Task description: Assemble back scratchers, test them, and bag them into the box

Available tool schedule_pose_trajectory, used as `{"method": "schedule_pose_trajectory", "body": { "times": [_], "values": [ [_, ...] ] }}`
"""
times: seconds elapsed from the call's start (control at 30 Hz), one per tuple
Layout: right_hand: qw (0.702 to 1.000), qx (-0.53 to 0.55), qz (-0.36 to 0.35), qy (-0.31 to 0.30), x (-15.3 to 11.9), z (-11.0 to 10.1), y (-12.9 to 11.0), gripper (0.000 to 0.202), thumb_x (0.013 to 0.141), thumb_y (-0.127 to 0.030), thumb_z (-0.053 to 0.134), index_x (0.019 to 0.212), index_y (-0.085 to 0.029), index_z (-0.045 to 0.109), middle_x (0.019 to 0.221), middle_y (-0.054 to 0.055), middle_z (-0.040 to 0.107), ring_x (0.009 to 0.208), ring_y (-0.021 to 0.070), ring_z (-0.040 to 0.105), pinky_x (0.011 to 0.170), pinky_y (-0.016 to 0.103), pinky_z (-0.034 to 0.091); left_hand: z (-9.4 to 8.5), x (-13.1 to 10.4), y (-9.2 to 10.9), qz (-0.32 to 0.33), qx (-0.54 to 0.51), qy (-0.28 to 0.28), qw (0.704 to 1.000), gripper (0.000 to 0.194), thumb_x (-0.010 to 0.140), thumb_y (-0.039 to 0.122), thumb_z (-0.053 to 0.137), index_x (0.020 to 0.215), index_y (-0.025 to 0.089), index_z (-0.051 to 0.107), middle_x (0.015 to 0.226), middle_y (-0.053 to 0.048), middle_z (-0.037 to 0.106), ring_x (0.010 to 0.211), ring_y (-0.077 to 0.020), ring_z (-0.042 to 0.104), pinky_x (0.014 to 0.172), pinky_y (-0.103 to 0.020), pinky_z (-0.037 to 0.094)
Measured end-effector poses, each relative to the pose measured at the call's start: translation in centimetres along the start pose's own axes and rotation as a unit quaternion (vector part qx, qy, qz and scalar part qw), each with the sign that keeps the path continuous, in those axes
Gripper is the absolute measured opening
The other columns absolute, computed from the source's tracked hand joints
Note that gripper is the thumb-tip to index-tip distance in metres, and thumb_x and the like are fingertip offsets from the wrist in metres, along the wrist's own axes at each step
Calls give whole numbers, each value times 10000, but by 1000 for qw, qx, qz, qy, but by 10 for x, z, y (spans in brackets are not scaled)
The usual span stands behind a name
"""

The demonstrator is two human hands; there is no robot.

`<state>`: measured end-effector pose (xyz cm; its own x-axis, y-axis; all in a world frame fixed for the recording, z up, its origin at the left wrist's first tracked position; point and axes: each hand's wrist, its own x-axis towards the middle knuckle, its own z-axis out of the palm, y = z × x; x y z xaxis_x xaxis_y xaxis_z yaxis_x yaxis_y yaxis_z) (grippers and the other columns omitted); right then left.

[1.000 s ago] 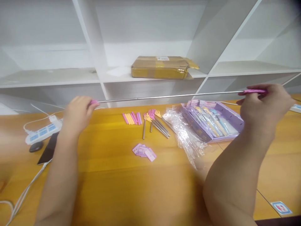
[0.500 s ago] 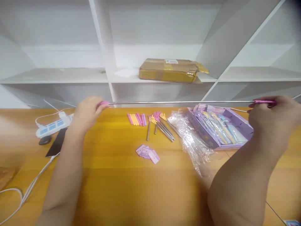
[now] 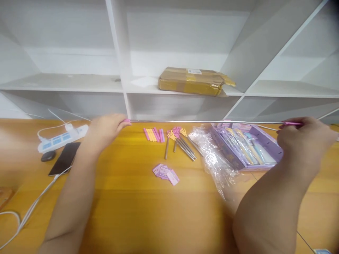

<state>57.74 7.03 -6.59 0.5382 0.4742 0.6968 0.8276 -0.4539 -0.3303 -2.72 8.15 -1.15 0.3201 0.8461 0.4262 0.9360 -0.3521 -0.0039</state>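
Observation:
A thin metal telescopic back scratcher (image 3: 206, 121) with pink ends stretches level above the table's far edge. My left hand (image 3: 108, 128) is closed round its left pink end, and my right hand (image 3: 302, 135) grips the pink part at the other end. Most of both ends is hidden by my fingers. Below the rod lie several shorter back scratchers (image 3: 182, 143), with yellow or pink hand-shaped heads and steel shafts. Beside them is a row of pink, yellow and purple handle tubes (image 3: 154, 134). Small purple cards (image 3: 165, 173) are fanned out nearer to me.
Crumpled clear plastic bags (image 3: 215, 162) touch a purple box (image 3: 246, 167) of wrapped items at right. At left are a white power strip (image 3: 62, 138), a black phone (image 3: 64, 158), a mouse-like black object (image 3: 48, 156) and cables. A taped carton (image 3: 193, 83) sits on the white shelf.
Both hands have dropped slightly and come a little closer together, the left moving right and the right moving left. The rod between them looks shorter. The things on the table are unmoved.

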Motion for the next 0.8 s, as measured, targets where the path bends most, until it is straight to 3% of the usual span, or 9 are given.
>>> {"method": "schedule_pose_trajectory", "body": {
  "times": [0.1,0.3,0.37,0.43,0.5,0.57,0.67,0.73,0.8],
  "values": [
    [993,38,106,-25,-2,-7,-24,391,770,21,610,1051,-111,848,887,214,772,732,223,583,730,422,422,-5,-2,-2,6,18,11,1000,447,1088,569,392,989,247,686,923,-66,726,791,-254,642,644,-339,310],
    [993,87,82,-1,5,-9,-36,418,762,61,570,1036,-97,842,960,206,782,761,192,582,760,407,417,-15,-8,-1,23,18,-7,1000,480,1089,599,356,958,249,657,884,-55,723,743,-236,625,639,-333,324],
    [994,102,44,-4,-2,-15,-59,394,779,66,555,1013,-98,826,974,192,780,821,195,616,776,380,423,-6,-10,18,54,7,-4,999,495,1089,607,348,956,241,652,889,-57,727,744,-224,631,641,-330,332],
    [992,117,-26,-32,-27,-26,-104,343,813,42,552,995,-113,798,989,171,770,872,208,625,790,357,424,10,-11,49,68,9,-5,998,499,1092,595,352,955,219,649,888,-74,721,733,-224,639,626,-331,321],
    [977,124,-143,-97,-69,-40,-164,297,851,8,523,989,-121,752,1007,154,745,892,220,614,781,338,415,30,-12,82,42,-5,-48,998,454,1108,534,348,1003,206,644,893,-86,723,670,-225,633,593,-326,298],
    [932,122,-293,-176,-117,-51,-220,263,916,-41,472,1016,-125,701,1050,157,702,908,232,606,770,329,402,48,-12,104,8,-28,-93,995,429,1118,492,335,1070,186,632,889,-103,725,657,-237,641,589,-320,304],
    [903,116,-342,-232,-167,-56,-269,258,961,-64,432,1021,-146,669,1053,136,682,849,218,611,710,311,381,66,-13,103,-23,-64,-140,988,392,1115,465,362,1025,188,623,834,-109,717,667,-256,647,605,-318,313],
    [879,104,-357,-297,-175,-51,-274,282,1006,-106,412,1167,-161,636,1123,128,695,876,224,644,702,301,391,71,-13,88,-47,-132,-154,978,361,1087,469,443,915,198,608,770,-90,694,643,-243,629,604,-313,303],
    [868,93,-351,-340,-167,-43,-264,281,1062,-224,418,1281,-185,590,1147,117,715,911,233,674,716,292,414,73,-13,75,-78,-243,-183,949,372,1054,466,504,798,205,573,654,-46,643,557,-204,591,590,-302,316]
  ]
}}
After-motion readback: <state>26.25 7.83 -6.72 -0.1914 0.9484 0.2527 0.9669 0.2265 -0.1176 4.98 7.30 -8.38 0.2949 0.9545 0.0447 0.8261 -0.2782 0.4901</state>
